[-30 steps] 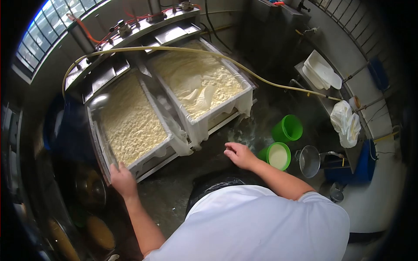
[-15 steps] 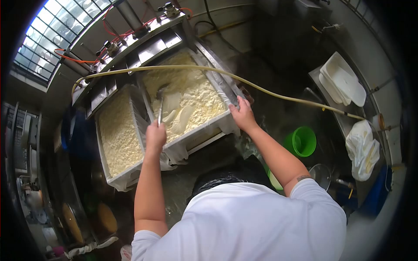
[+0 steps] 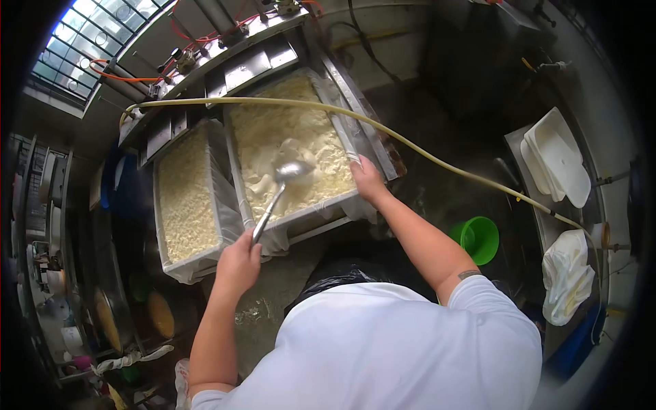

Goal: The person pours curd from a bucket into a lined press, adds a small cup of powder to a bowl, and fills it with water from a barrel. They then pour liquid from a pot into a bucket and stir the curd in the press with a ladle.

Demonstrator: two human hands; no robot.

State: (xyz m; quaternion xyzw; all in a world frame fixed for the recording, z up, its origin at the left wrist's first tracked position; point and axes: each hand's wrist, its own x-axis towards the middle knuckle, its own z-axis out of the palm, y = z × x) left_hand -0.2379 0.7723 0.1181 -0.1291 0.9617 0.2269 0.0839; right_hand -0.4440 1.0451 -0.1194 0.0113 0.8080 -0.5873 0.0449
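My left hand (image 3: 239, 263) is wrapped round the handle of a metal ladle (image 3: 294, 169), whose bowl rests on pale yellow curds (image 3: 311, 140) in the right-hand cloth-lined tray (image 3: 321, 205). At that tray's near right corner, my right hand (image 3: 367, 179) is closed on the edge and its white cloth. Part of its fingers is hidden by the back of the hand. A narrower tray (image 3: 159, 225) on the left, also lined with cloth, holds more crumbly curds (image 3: 188, 198).
A yellow hose (image 3: 410, 145) stretches across above the trays. Metal press equipment (image 3: 239, 41) stands behind them. To the right are a green bucket (image 3: 478, 240), white tubs (image 3: 557, 160) and a white cloth bundle (image 3: 568, 277). Shelves line the left side.
My left hand and the ladle have moved toward me, and the ladle's bowl has come nearer the tray's front. My right hand stays at the tray's corner. The whole view has shifted slightly.
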